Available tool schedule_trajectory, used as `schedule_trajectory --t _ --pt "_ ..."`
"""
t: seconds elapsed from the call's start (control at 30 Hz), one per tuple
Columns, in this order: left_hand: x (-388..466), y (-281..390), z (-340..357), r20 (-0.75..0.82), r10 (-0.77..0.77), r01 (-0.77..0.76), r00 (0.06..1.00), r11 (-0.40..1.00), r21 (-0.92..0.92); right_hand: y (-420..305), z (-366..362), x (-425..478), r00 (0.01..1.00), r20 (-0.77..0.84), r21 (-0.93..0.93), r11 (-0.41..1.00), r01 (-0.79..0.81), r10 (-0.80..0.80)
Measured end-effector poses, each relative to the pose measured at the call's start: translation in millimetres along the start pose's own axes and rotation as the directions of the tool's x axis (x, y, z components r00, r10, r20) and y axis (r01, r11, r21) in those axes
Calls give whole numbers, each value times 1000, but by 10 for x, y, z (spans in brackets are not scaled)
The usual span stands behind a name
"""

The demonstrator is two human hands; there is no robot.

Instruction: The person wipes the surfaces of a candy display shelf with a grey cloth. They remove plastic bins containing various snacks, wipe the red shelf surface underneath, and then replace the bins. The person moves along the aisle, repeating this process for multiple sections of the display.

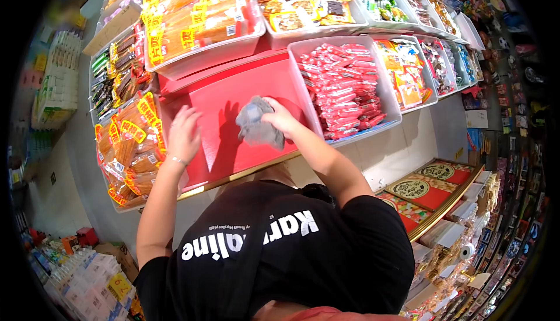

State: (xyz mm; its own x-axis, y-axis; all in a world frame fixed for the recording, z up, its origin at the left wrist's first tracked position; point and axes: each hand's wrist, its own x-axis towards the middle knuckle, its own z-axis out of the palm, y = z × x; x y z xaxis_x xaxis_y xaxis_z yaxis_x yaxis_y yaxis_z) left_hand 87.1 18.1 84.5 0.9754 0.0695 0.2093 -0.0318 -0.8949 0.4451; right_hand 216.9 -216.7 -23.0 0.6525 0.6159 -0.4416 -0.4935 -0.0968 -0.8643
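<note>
A crumpled grey cloth (261, 132) is gripped in my right hand (280, 117), over the red display surface (210, 97). My left hand (183, 130) hovers above the left side of that surface, fingers spread and holding nothing. Below and to the left of it lies a bin of packaged orange-brown snack strips (131, 146). Right of the cloth stands a translucent plastic bin (391, 102) full of red-wrapped sticks (345, 89). My hands cast dark shadows on the red surface.
Behind the red surface sits a raised bin of large orange snack packs (201, 19), beside a bin of yellow-wrapped snacks (302, 6). More snack bins (407, 71) line the right. A gold-trimmed edge (236, 175) runs along the front. Boxed goods (92, 281) stand at lower left.
</note>
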Motion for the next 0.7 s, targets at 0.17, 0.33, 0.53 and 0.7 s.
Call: schedule_trajectory --t 0.17,0.33,0.53,0.7 --pt "480 234 1018 306 -150 264 940 888 -376 -930 -284 -1203 972 176 170 977 129 -159" --pt "975 1384 1669 516 -288 591 806 430 -683 -1210 -1126 -1897 955 -150 165 946 279 -255" --pt "1039 1682 1697 441 -440 611 782 404 -681 -1265 -1724 -2225 849 -397 156 886 436 -348" --pt "757 1446 1623 421 -498 635 758 414 -653 -1405 -1928 -2217 854 -378 166 882 441 -357"
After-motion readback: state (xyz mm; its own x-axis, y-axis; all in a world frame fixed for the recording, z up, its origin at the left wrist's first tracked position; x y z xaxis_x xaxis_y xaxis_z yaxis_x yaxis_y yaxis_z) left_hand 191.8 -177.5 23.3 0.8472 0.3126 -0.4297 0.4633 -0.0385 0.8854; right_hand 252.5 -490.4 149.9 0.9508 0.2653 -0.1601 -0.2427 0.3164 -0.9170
